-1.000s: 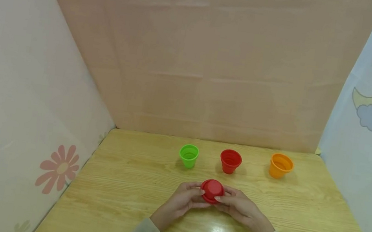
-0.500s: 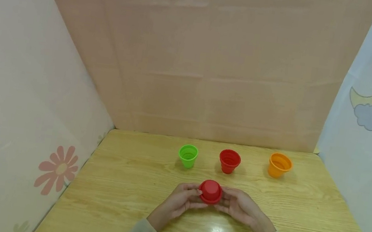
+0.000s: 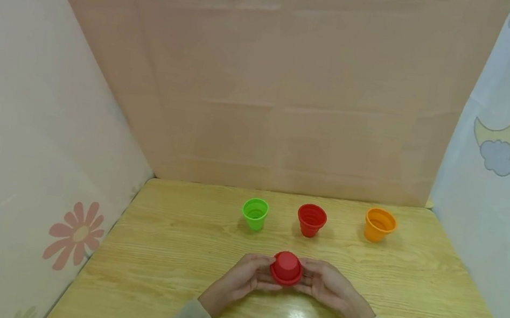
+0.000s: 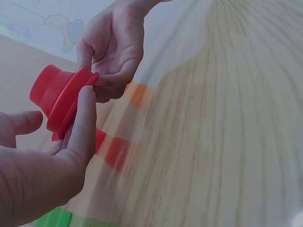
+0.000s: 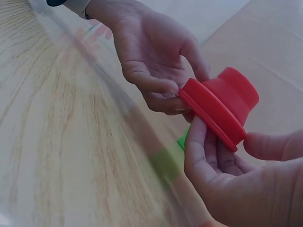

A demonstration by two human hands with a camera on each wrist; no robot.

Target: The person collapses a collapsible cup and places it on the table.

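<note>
Both hands hold a red collapsible cup (image 3: 286,265) low over the table, its base turned up and toward the head camera. Its wall is partly folded, with a stepped ring between the wide rim and the narrow base. My left hand (image 3: 244,278) supports the rim from the left, fingers beneath and thumb beside the wall. On the opposite side, my right hand (image 3: 331,288) grips the rim the same way, as the red cup (image 5: 220,106) in the right wrist view shows. The cup's inside is hidden, facing down.
Behind the hands stand a green cup (image 3: 255,214), another red cup (image 3: 311,221) and an orange cup (image 3: 379,225), all upright and unfolded. A wood-grain table (image 3: 163,255) lies beneath, bounded by a brown back panel (image 3: 268,101) and patterned side panels.
The thumbs have moved off the cup's face to its sides, the right one first. The held cup sits slightly lower and more to the left in the head view, which has also shifted slightly.
</note>
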